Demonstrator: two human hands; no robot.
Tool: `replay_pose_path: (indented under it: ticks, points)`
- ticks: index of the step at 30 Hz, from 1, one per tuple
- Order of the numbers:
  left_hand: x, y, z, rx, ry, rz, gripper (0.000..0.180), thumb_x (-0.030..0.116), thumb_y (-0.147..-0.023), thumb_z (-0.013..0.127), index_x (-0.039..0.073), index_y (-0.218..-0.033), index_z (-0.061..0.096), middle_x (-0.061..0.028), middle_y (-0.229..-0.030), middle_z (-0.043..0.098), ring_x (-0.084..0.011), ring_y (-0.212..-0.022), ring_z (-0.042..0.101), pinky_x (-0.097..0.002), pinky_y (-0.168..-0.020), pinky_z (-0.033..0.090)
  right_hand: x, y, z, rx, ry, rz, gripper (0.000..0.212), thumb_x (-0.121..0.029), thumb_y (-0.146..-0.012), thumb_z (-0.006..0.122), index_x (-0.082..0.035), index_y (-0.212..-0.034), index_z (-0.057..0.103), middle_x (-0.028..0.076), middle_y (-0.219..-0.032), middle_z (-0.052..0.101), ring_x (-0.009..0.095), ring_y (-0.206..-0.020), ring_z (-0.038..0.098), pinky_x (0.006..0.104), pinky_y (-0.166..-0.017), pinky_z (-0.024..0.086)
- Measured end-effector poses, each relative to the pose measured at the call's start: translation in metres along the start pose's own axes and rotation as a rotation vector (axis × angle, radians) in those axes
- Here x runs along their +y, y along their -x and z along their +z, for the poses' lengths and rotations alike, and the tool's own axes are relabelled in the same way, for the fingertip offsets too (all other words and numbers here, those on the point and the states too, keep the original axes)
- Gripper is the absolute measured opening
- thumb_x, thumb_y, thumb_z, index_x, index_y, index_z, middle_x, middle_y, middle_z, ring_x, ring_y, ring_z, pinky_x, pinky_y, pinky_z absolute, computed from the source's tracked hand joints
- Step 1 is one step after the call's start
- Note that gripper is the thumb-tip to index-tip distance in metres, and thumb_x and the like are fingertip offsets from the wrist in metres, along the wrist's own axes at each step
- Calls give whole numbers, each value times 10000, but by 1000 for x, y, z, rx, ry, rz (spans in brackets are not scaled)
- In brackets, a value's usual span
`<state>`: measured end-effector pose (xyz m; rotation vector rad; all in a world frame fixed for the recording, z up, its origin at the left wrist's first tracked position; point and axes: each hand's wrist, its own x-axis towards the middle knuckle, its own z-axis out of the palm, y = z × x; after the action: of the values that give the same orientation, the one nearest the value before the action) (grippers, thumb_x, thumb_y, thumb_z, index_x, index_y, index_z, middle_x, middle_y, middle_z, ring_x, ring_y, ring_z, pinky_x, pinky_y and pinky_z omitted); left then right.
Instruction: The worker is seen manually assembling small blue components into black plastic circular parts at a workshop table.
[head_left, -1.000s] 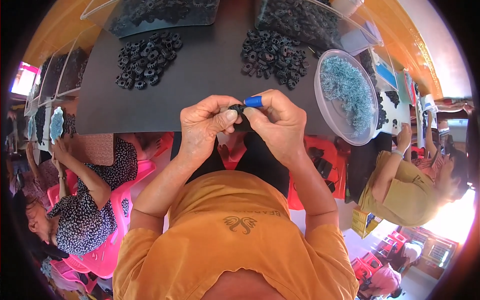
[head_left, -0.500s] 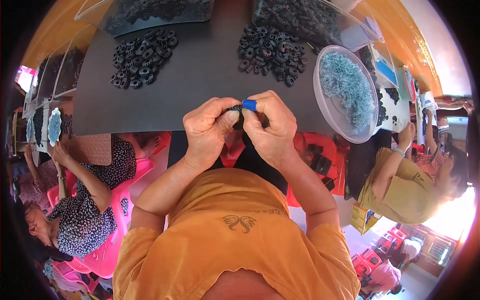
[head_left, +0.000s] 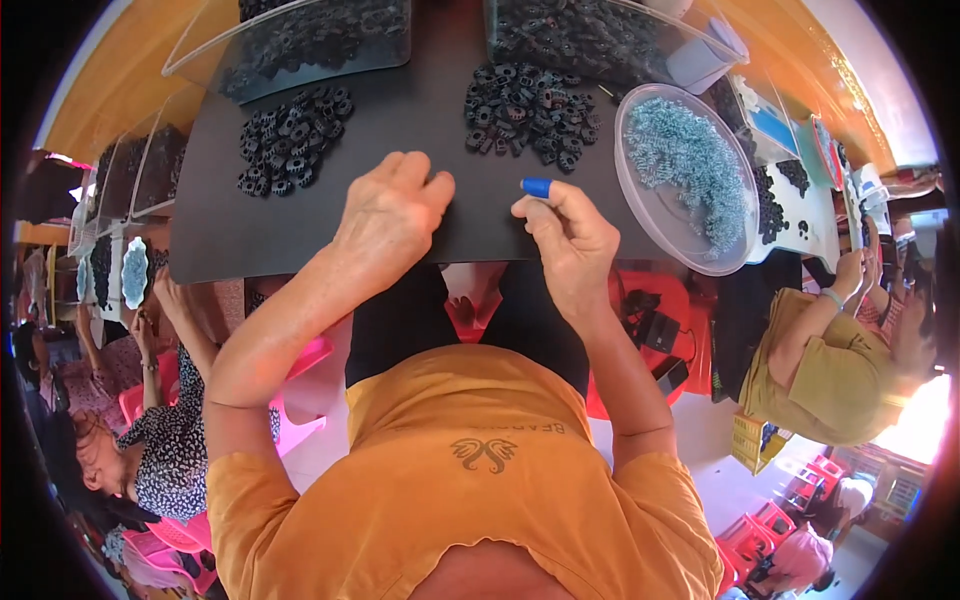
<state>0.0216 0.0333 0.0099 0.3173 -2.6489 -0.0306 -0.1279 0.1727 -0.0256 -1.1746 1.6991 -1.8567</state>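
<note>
Over the front of the dark table [head_left: 300,235], my left hand [head_left: 388,212] is turned back-up with its fingers curled. Whatever may be under those fingers is hidden. My right hand [head_left: 572,240] is apart from it, to the right, wearing a blue finger cover [head_left: 537,187]. Its thumb and index finger come together; anything between the tips is too small to make out. Beyond my left hand lies a pile of small black plastic parts [head_left: 290,140]. A second pile of black parts [head_left: 530,115] lies beyond my right hand, beside a round clear tub [head_left: 632,200] of pale blue coil springs [head_left: 690,165].
Two clear bins of black parts, the left bin [head_left: 320,50] and the right bin [head_left: 580,40], stand at the back. A white cup [head_left: 703,58] is by the right bin. A co-worker [head_left: 170,450] sits at left, another co-worker [head_left: 820,370] at right. A red stool [head_left: 655,290] is beside my legs.
My hands have parted: the left moved leftward and turned back-up, the right moved rightward. The small black part that was between them no longer shows.
</note>
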Motion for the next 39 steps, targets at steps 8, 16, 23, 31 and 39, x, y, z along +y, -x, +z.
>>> replay_pose_path:
  ticks: [8,16,23,31,39]
  points:
    - [8,-24,7,-166,-209,375,144,121,-637,588,12,-730,571,-81,-690,470,-226,-658,505,-314,-566,446,7,1,-1,-5,54,-23,166,76,-824,588,26,-980,616,86,-827,628,117,-693,585,244,-623,470]
    - [7,-22,18,-67,-146,411,118,93,-607,608,-10,-655,575,-54,-621,424,-190,-603,473,-276,-464,402,10,3,0,3,-2,-32,170,98,-815,588,29,-968,616,77,-800,614,117,-669,570,239,-598,458]
    - [-3,-15,30,114,-120,389,160,32,-646,623,-60,-774,595,-71,-658,417,-204,-614,474,-289,-476,406,8,-3,-3,-1,-34,20,137,75,-834,594,30,-962,612,61,-818,626,80,-708,574,223,-616,461]
    - [-10,-14,12,44,92,310,213,17,-644,665,-31,-832,579,-92,-669,465,-258,-617,514,-359,-507,435,0,-21,-25,182,603,-457,199,77,-725,607,19,-913,585,140,-770,564,336,-707,532,402,-614,437]
    - [-39,-150,-36,383,27,211,342,30,-728,668,34,-1062,592,-151,-885,619,-339,-804,610,-413,-711,502,-6,-15,-28,214,835,-518,216,61,-707,641,20,-912,591,138,-839,574,314,-753,545,388,-642,453]
